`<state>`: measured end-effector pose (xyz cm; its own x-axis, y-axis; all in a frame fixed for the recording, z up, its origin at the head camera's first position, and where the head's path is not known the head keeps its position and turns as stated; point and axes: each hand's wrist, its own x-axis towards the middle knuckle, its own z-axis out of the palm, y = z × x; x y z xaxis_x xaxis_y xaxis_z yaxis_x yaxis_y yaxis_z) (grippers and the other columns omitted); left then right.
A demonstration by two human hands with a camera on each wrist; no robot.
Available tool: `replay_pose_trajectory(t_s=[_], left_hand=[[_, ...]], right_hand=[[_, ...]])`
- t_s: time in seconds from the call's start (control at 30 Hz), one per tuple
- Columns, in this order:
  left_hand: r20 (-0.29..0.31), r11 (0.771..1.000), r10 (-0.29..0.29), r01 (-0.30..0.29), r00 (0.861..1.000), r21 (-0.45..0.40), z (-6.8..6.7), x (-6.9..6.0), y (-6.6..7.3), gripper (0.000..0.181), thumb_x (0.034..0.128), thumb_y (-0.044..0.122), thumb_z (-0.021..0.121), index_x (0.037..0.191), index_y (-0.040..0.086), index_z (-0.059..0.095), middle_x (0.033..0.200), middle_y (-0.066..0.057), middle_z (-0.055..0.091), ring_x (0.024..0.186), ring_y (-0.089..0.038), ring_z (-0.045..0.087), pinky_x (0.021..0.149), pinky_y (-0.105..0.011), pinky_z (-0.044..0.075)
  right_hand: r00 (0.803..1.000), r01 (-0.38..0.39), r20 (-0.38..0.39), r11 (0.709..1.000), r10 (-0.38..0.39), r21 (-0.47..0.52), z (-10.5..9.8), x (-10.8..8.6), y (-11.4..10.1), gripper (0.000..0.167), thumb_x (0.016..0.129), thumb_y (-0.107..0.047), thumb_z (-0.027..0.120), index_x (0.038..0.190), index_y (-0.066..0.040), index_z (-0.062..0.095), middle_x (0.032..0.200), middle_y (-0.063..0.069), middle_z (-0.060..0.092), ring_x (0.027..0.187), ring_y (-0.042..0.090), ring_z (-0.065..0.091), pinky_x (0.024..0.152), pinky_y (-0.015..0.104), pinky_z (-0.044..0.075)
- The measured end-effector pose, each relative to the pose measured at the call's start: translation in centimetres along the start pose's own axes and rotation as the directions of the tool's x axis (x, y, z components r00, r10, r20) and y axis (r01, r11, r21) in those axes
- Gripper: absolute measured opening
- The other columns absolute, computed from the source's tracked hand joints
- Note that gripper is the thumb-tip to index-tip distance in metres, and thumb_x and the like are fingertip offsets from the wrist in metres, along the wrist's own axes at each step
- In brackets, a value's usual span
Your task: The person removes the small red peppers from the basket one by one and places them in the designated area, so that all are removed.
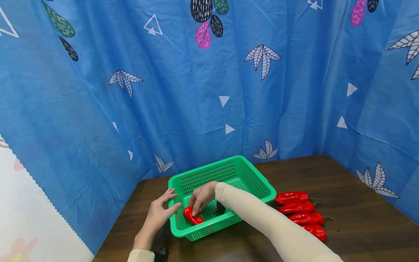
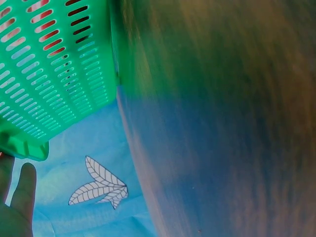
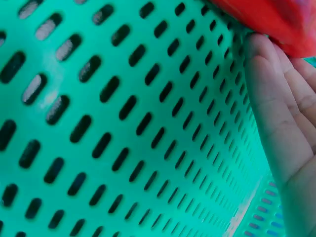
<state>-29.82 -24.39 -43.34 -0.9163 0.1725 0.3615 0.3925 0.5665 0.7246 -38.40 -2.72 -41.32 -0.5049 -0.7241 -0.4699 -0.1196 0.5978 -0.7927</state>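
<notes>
A green plastic basket [image 1: 222,220] with slotted walls stands on the table. My right hand [image 1: 203,196] reaches inside it and pinches a red chili pepper [image 1: 193,216] near the basket's left end. The right wrist view shows the fingers [image 3: 276,108] against this pepper [image 3: 281,22], beside the slotted wall. At the basket's left rim is my left hand [image 1: 158,213], thumb and fingers spread and fairly straight; whether they press on the rim is hard to tell. In the left wrist view its fingers [image 2: 23,190] are at the rim's edge, and red shows through the slots.
Several red chili peppers [image 1: 296,207] with green stems lie in a row right of the basket, under my right forearm. A brown wooden table [image 1: 353,196] carries everything. A blue patterned curtain [image 1: 196,109] hangs behind and along the sides.
</notes>
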Motion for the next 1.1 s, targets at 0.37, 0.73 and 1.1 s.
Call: replay_pose_trajectory(t_s=[0.37, 0.73, 1.1], left_hand=[[0.0, 1.0, 0.0, 0.0, 1.0, -0.015, 0.2, 0.1, -0.4, 0.048, 0.0879, 0.026, 0.078, 0.129, 0.003, 0.067, 0.15, -0.009, 0.053, 0.149, -0.029, 0.035, 0.116, -0.062, 0.033], [0.012, 1.0, -0.009, 0.009, 1.0, -0.025, 0.3, 0.0, -0.6, 0.05, 0.0876, 0.027, 0.078, 0.13, 0.003, 0.066, 0.151, -0.008, 0.053, 0.15, -0.029, 0.035, 0.116, -0.063, 0.032], [-0.014, 1.0, 0.008, -0.008, 1.0, -0.008, 0.2, 0.0, -0.3, 0.046, 0.0883, 0.024, 0.077, 0.128, 0.003, 0.067, 0.15, -0.009, 0.053, 0.148, -0.031, 0.037, 0.115, -0.063, 0.034]], right_hand=[[0.996, 0.042, 0.074, 0.999, -0.04, -0.03, 0.6, 0.2, -0.1, 0.015, 0.092, -0.006, 0.07, 0.106, -0.005, 0.072, 0.103, 0.005, 0.072, 0.091, 0.014, 0.069, 0.088, 0.03, 0.059], [0.994, 0.043, 0.105, 0.998, -0.038, -0.037, 0.4, -0.3, 0.1, 0.015, 0.091, 0.0, 0.068, 0.104, -0.005, 0.071, 0.099, 0.003, 0.071, 0.087, 0.013, 0.067, 0.083, 0.028, 0.058], [0.995, 0.031, 0.1, 0.999, -0.027, -0.038, -0.4, -0.7, 0.1, 0.02, 0.091, 0.001, 0.067, 0.109, -0.007, 0.071, 0.102, 0.002, 0.07, 0.09, 0.013, 0.067, 0.084, 0.027, 0.058]])
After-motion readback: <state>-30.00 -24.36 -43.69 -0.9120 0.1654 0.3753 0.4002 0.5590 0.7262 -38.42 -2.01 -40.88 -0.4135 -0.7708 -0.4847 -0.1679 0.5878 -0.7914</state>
